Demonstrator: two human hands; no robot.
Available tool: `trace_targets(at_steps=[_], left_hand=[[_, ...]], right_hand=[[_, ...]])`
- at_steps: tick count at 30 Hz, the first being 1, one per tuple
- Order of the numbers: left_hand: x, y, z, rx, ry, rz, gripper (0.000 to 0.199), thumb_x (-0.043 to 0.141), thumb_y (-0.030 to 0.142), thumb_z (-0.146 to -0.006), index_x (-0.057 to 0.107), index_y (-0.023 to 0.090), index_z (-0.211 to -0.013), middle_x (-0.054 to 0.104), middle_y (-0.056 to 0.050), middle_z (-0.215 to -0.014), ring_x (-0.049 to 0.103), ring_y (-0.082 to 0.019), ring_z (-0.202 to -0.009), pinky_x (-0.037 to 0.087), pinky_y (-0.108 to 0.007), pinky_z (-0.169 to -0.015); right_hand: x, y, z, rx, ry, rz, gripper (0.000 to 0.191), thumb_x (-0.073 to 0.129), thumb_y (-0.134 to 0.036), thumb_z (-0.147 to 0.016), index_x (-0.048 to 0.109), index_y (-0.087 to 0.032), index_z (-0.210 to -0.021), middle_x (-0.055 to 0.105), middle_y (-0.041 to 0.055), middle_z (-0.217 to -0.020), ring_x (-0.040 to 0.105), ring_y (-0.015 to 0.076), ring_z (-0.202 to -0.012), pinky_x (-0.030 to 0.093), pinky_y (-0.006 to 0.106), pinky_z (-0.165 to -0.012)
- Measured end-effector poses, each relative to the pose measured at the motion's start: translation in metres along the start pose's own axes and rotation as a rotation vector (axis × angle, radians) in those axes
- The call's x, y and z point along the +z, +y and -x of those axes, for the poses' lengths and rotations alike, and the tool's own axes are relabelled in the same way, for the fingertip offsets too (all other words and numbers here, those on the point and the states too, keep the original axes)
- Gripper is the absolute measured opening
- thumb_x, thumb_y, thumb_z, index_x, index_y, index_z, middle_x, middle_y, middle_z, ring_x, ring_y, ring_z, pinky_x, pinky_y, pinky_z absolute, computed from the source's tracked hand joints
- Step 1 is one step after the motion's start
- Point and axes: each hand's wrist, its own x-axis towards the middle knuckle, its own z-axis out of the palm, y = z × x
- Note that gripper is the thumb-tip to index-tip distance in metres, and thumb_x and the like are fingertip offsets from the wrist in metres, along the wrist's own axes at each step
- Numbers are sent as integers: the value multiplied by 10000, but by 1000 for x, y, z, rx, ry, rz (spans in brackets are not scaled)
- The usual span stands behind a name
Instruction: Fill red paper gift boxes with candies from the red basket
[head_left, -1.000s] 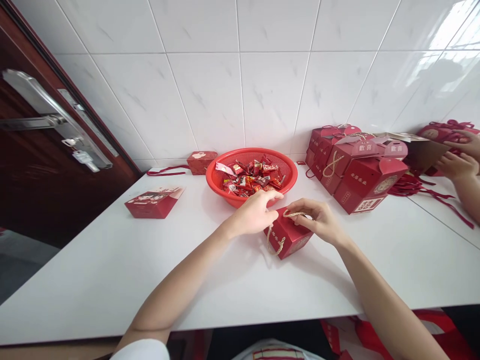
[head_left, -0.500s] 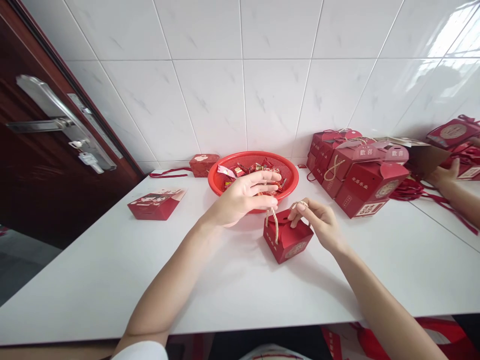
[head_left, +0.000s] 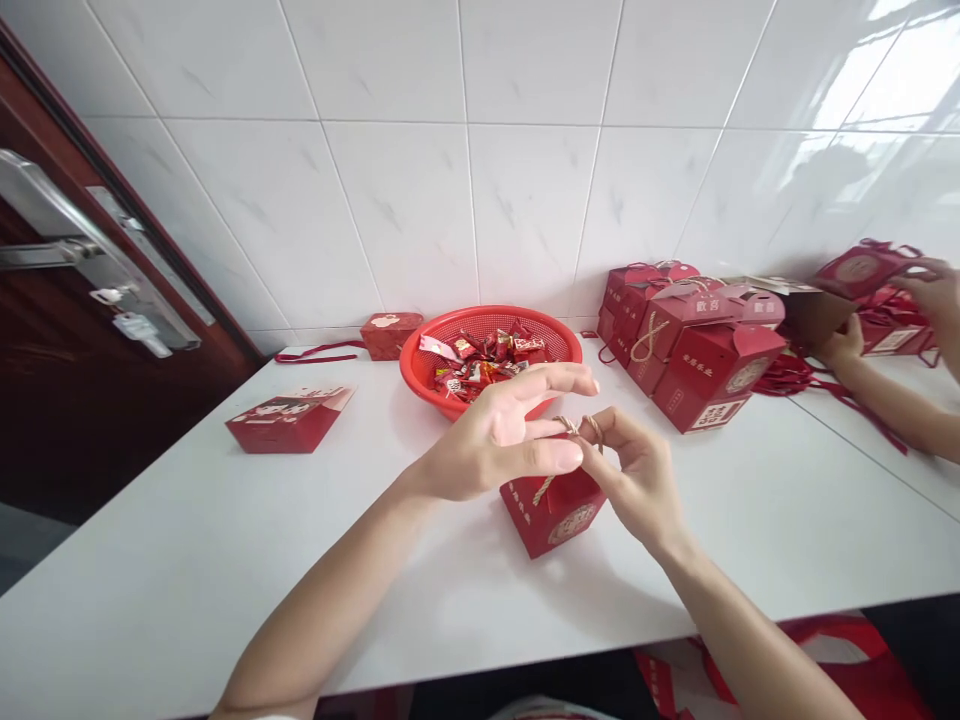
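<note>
A small red gift box (head_left: 559,515) stands on the white table, its top partly hidden behind my hands. Above its lid my right hand (head_left: 637,470) pinches a twisted cream rope handle (head_left: 592,430) between thumb and fingers. Stretched over the box from the left, my left hand (head_left: 506,435) has its fingers apart, the thumb and lower fingertips close to the rope. Whether those fingertips touch the rope I cannot tell. Behind my left hand is a red plastic basket (head_left: 409,365) holding several wrapped sweets (head_left: 480,365).
Left on the table (head_left: 247,560) lies a red box (head_left: 285,425); another small box (head_left: 390,335) with a ribbon (head_left: 315,355) sits by the wall. Stacked red boxes (head_left: 697,360) stand right. Beyond them, another person's hands (head_left: 844,345) handle boxes. A door (head_left: 67,350) is at left.
My hands have come closer together over the box, the left moving right toward the rope. My right hand keeps its pinch on the rope. The other person's second hand has come into view.
</note>
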Motion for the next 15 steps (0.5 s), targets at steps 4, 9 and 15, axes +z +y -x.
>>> trace_targets(at_steps=[4, 9, 15], left_hand=[[-2, 0, 2, -24, -21, -188, 387, 746, 239, -832, 680, 287, -1210, 507, -68, -1458, 416, -311, -1432, 477, -482, -1111], [-23, -11, -6, -32, 53, -488, 271, 707, 318, -870, 721, 237, -1129, 588, -82, -1376, 523, -283, -1340, 503, -436, -1093], [-61, -39, -20, -92, 232, -590, 327, 710, 434, -817, 737, 189, -1032, 676, -101, -1239, 616, -286, -1212, 519, -457, -1063]], right_hand=[[-28, 4, 14, 23, 207, -80, 177, 685, -316, -882, 581, -225, -771, 706, 8, -733, 679, 180, -707, 526, 315, -689], [-98, 3, 14, -42, 652, -85, 170, 778, -189, -697, 615, -229, -724, 659, -8, -673, 633, 168, -590, 462, 282, -524], [-200, 26, -15, -90, 830, 75, 91, 694, -167, -627, 647, -244, -640, 554, -4, -562, 485, 154, -490, 351, 319, -480]])
